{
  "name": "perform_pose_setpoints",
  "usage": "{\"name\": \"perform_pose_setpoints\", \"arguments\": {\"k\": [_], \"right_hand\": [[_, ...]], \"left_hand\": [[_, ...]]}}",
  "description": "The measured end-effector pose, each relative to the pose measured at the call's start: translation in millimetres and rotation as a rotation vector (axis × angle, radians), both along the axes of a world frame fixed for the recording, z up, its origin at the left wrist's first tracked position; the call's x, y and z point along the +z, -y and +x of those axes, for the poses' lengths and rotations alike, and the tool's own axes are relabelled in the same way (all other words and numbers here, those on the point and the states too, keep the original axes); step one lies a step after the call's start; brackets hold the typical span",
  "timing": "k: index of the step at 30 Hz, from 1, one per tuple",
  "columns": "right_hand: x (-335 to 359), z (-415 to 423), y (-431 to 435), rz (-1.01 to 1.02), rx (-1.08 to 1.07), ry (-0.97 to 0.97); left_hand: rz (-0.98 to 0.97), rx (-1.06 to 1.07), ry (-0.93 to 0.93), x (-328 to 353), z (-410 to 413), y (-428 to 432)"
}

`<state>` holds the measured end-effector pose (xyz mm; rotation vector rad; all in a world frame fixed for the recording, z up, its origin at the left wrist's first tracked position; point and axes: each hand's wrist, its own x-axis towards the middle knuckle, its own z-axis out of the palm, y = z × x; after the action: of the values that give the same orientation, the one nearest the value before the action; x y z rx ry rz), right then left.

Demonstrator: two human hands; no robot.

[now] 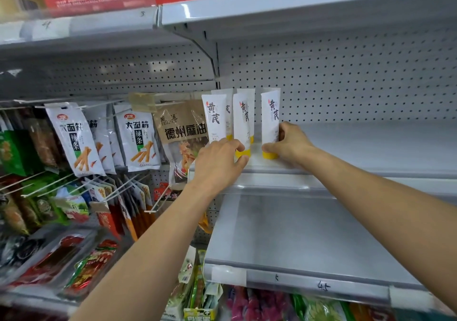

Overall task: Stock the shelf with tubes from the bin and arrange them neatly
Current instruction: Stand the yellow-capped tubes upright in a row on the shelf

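Your right hand (290, 145) grips the rightmost white plastic tube with a yellow cap (270, 118), upright, cap down on the grey metal shelf (358, 147); your left hand (218, 165) pinches the middle front tube (241, 123) just beside. The gap between them likely closes leftward.

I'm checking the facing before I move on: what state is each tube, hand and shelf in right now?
right tube, upright on its yellow cap, gripped low by the right hand
middle front tube, upright, cap pinched by the left hand
front-left tube, upright, base hidden behind the left hand
back tubes, two, upright behind the front ones
shelf, holds all five tubes at its left end
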<state>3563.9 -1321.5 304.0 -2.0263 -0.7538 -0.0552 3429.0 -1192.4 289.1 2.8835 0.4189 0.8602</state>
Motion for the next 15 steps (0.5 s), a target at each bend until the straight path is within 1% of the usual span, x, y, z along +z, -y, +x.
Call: {"name": "perform_pose_setpoints", "arguments": {"k": [7,12,13,15], "right_hand": [[-0.8,3.5,0.9,-0.031,0.009,-0.005],[-1.6,2.1,8.0,-0.159,-0.021,-0.015],[-1.7,-1.4,12.7,-0.190,-0.050,0.011],[-3.9,-13.5,25.2,-0.232,-0.120,0.155]], "left_hand": [[-0.003,0.037,0.004,0.8,4.9,7.4],[-0.023,0.069,0.005,4.7,-1.9,10.8],[-0.012,0.074,0.024,4.8,-5.8,12.3],[0.002,0.075,0.096,2.9,-16.4,17.7]]}}
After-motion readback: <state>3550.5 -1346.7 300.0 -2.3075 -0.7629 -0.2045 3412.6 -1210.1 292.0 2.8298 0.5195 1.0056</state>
